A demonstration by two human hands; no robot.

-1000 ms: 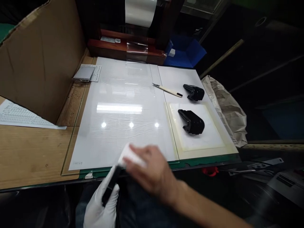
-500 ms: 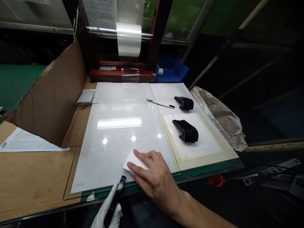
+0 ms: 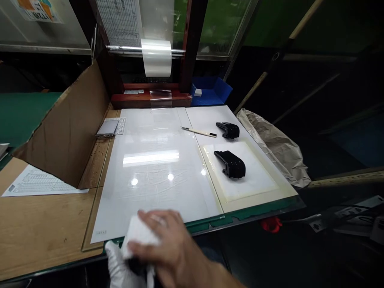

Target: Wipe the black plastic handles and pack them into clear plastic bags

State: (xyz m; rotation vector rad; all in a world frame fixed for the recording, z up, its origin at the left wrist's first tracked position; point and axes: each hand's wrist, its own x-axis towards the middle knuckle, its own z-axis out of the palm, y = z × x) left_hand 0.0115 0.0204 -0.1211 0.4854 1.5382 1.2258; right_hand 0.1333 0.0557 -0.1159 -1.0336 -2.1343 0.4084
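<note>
My bare right hand [image 3: 171, 244] grips a white block-like pad [image 3: 141, 232], and motion smears its fingers. The pad lies over a black curved part [image 3: 136, 266], mostly covered by the hand. My left hand [image 3: 118, 268], in a white glove, is closed around that part below the table's front edge. Two similar black parts stand on the right of the work surface: a nearer one [image 3: 231, 164] on a taped white sheet [image 3: 255, 184] and a farther one [image 3: 228, 130]. A craft knife [image 3: 198, 132] with a pale handle lies left of the farther part.
A glass-topped white sheet [image 3: 144, 200] covers the table middle. Cardboard [image 3: 69, 128] stands at the left beside a printed paper [image 3: 39, 184]. Behind are a film roll [image 3: 157, 60] on a rod and a blue tray [image 3: 210, 94]. A crumpled bag [image 3: 273, 148] hangs at the right.
My right hand has moved left and down with the white pad, from above the sheet onto the black part in my left hand. My left hand has shifted slightly left.
</note>
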